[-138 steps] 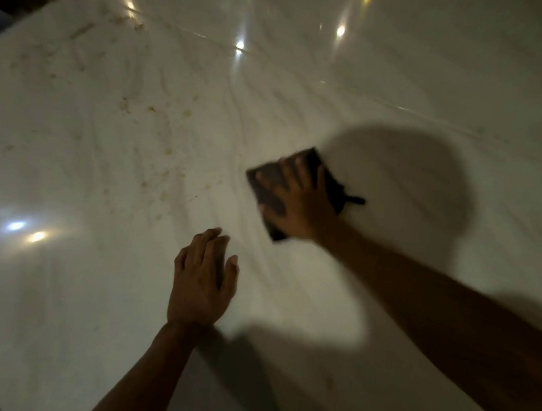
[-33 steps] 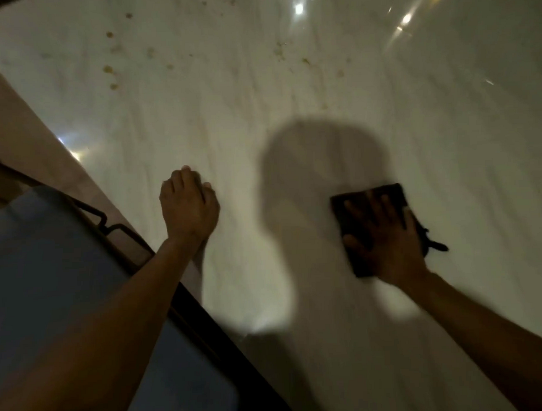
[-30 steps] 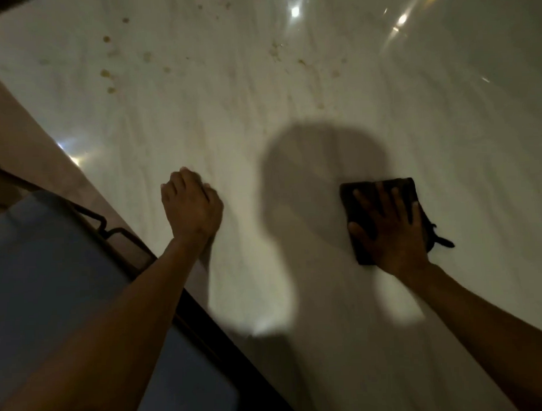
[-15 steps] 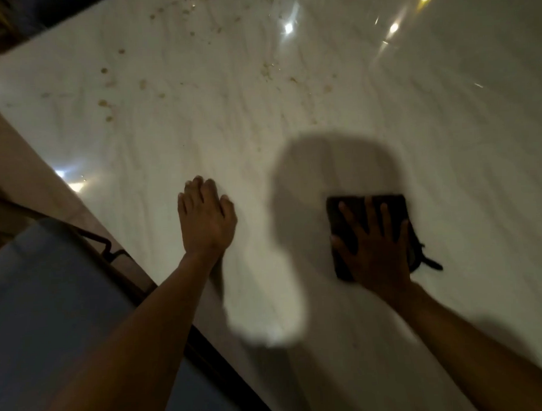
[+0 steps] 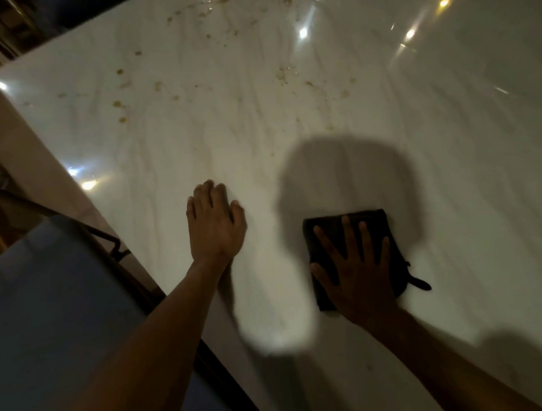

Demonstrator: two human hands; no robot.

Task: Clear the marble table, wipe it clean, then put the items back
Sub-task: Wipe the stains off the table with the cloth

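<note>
At the far left, beyond the table's edge, the room is dim: a blue-grey cushioned seat [image 5: 52,320] with a dark metal frame [image 5: 105,238] sits tucked close against the side of the marble table [image 5: 261,138], and further back the corner is too dark to make out. The tabletop is pale, glossy marble with faint grey veining, and it mirrors several small ceiling lights as bright spots near its left edge and at its far right. Brownish stains and specks [image 5: 155,86] are scattered over the far part of the surface, from the left corner across to the middle. Near the left edge of the table the left hand [image 5: 215,225] lies palm down on the bare marble, fingers close together and slightly curled, holding nothing. To its right a broad shadow of the person's head falls over the stone. Within that shadow lies the dark cloth [image 5: 332,231], folded into a rough square, flat on the marble, with a small loop or tag sticking out at its right side. The right hand [image 5: 358,276] rests flat on top of it, fingers spread wide and pressing it down against the table. Both bare forearms reach in from the bottom of the view.
</note>
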